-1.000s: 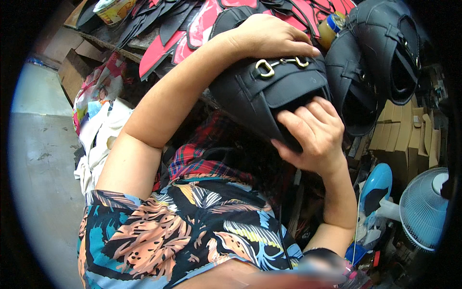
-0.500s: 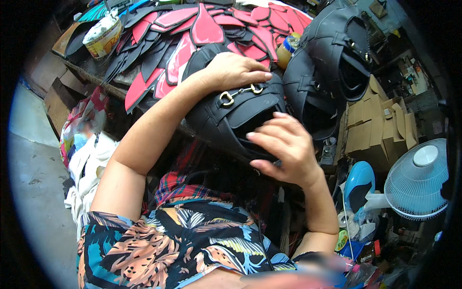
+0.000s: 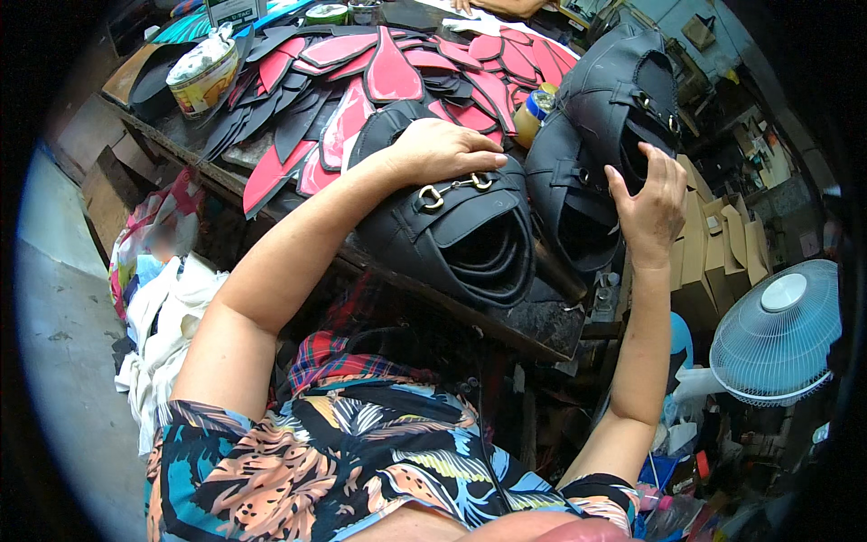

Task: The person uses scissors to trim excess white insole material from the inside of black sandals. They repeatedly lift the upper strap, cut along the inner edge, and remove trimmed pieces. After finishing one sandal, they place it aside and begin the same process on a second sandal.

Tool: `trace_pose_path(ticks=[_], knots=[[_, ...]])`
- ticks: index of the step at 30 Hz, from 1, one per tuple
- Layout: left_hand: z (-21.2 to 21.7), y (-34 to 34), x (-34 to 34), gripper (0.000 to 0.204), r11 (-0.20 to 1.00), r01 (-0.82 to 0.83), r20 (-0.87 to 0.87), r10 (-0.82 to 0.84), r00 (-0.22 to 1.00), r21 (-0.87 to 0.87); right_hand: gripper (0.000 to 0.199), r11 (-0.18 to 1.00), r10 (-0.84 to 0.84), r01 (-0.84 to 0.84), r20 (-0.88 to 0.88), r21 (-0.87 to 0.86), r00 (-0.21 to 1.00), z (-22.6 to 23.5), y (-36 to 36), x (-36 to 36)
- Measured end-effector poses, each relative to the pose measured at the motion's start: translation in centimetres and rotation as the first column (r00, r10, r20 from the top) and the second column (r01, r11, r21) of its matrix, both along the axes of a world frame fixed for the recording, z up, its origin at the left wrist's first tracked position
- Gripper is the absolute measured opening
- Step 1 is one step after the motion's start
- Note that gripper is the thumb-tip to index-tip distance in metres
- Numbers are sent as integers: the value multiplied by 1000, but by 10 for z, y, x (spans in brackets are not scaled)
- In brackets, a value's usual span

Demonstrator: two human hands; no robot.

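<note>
A nested stack of black leather shoe uppers (image 3: 470, 230) with a metal bit ornament lies at the bench's front edge, its open end toward me. My left hand (image 3: 442, 149) is closed over the top of this stack. To its right stands a second stack of black uppers (image 3: 551, 172), with a third stack (image 3: 610, 86) behind it, showing buckled straps. My right hand (image 3: 652, 203) is raised beside these two stacks, thumb and fingers apart, with nothing visible in it. Whether its fingertips touch the leather I cannot tell.
Pink-and-black cut pieces (image 3: 393, 72) cover much of the bench. A tub (image 3: 203, 81) stands at the left, a yellowish jar with a blue lid (image 3: 533, 113) behind the uppers. Cardboard (image 3: 713, 244) and a fan (image 3: 777, 330) are at the right. Another person's fingers (image 3: 461, 5) show at the far edge.
My right hand has moved right and up, from the front stack's open end to beside the right-hand stacks. My left hand stays on the front stack. The view has shifted slightly.
</note>
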State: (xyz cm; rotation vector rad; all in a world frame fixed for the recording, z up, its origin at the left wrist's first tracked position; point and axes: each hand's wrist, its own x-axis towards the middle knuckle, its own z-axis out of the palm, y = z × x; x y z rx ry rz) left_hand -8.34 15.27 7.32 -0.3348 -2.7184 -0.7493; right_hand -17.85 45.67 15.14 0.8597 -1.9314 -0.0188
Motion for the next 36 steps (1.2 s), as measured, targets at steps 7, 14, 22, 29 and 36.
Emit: trace_pose_path(ticks=[7, 14, 22, 29, 36], knots=[[-5, -1, -5, 59, 1000, 3, -32, -3, 999, 1, 65, 983, -148, 154, -63, 105, 987, 1, -5, -3], [-9, -3, -6, 59, 1000, 14, -46, -15, 999, -24, 71, 991, -108, 110, -25, 77, 994, 7, -19, -14], [-8, -3, -9, 57, 1000, 5, -8, -5, 1000, -21, 66, 981, -155, 153, 5, 120, 988, 18, -16, -21], [-8, -3, -8, 58, 999, 0, -26, -1, 1000, -52, 65, 971, -172, 178, -53, 162, 984, 16, -21, -26], [-8, -2, -11, 61, 1000, 2, 1, -2, 1000, -27, 68, 951, -243, 231, 32, 205, 970, 30, -26, -26]])
